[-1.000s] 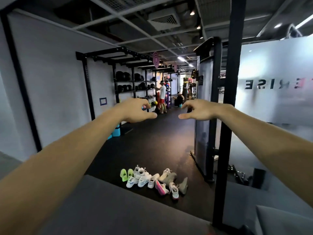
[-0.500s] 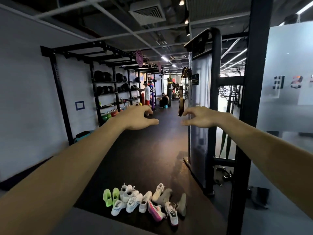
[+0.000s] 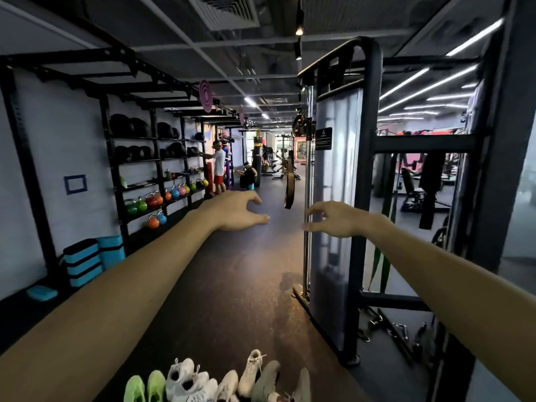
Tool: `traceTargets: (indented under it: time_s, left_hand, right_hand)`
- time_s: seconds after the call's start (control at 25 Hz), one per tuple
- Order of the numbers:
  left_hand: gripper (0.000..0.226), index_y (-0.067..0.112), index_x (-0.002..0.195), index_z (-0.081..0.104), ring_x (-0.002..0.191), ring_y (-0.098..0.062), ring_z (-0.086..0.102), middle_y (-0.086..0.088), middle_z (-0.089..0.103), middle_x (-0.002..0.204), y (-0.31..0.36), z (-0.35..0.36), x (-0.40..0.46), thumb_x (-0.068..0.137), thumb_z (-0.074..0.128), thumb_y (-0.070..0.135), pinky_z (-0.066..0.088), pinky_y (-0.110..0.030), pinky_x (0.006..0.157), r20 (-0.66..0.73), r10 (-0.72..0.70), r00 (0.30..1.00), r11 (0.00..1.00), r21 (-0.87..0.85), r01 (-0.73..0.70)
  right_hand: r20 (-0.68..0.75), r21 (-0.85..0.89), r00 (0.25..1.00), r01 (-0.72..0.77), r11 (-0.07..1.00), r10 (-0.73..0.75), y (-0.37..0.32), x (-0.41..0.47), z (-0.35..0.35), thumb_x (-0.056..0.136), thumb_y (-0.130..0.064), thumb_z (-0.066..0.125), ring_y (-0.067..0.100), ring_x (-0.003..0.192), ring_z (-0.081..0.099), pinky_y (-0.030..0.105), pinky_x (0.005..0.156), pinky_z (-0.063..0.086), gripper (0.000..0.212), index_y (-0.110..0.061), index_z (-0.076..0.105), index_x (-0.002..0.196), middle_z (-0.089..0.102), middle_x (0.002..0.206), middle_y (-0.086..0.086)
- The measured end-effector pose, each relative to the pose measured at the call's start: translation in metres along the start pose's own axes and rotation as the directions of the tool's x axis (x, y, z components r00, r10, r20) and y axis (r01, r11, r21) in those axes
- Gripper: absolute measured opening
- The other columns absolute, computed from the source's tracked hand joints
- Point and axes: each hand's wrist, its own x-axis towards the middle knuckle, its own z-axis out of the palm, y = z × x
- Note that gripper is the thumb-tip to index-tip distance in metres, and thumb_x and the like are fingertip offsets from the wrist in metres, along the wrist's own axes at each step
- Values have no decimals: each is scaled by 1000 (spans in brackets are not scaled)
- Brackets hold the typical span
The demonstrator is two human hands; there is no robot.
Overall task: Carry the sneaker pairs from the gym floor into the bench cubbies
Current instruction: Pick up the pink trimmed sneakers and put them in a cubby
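Observation:
Several sneakers lie in a cluster on the dark gym floor at the bottom edge of the head view: a lime green pair (image 3: 145, 387), white sneakers (image 3: 188, 378), one upright white sneaker (image 3: 253, 369) and a grey-olive pair (image 3: 278, 384). Both my arms stretch forward, high above the shoes. My left hand (image 3: 236, 211) hangs with loosely spread fingers and holds nothing. My right hand (image 3: 338, 219) is also empty, fingers loosely extended. The bench and its cubbies are out of view.
A cable machine with a black frame (image 3: 362, 198) stands right of the shoes, loose attachments (image 3: 391, 329) at its base. Racks with kettlebells (image 3: 150, 201) and balls line the left wall, blue step platforms (image 3: 84, 262) below. People (image 3: 219, 169) stand far down the aisle.
The view has advanced toward the shoes, which now sit at the bottom edge. The grey bench surface has dropped out of view. Both hands stay raised and empty.

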Motion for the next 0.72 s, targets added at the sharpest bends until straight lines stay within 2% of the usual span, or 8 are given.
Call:
traceTargets:
  time_s: [0.16, 0.36, 0.6, 0.72]
  left_hand:
    - [65, 34, 128, 47, 121, -22, 48, -3, 46, 139, -52, 21, 80, 75, 54, 70, 43, -43, 98, 29, 25, 999, 1000, 13, -26]
    - [64, 35, 127, 48, 123, -24, 47, -5, 44, 141, -97, 59, 168, 74, 56, 69, 42, -45, 99, 72, 29, 997, 1000, -6, -29]
    - [59, 37, 124, 49, 115, -24, 51, -3, 44, 139, -148, 126, 305, 75, 57, 67, 46, -44, 93, 112, -4, 994, 1000, -24, 7]
    - [58, 37, 125, 48, 116, -24, 51, -2, 45, 139, -168, 161, 372, 75, 57, 66, 45, -42, 91, 146, -43, 988, 998, -35, 49]
  right_hand:
    - [26, -1, 997, -72, 997, 72, 12, 82, 28, 87, -56, 53, 23, 129, 39, 35, 103, 31, 65, -17, 42, 138, 41, 145, 5]
    - [10, -18, 996, -86, 996, 86, 46, 173, 41, 88, -54, 52, 23, 129, 39, 35, 103, 31, 63, -17, 42, 137, 42, 143, 6]
    - [22, 58, 993, -118, 991, 117, 134, 307, 76, 87, -52, 56, 26, 129, 40, 41, 106, 34, 62, -18, 42, 137, 40, 145, 6]
    - [24, 35, 993, -115, 993, 114, 179, 375, 96, 88, -51, 56, 26, 124, 45, 35, 99, 36, 60, -18, 43, 136, 42, 144, 6]
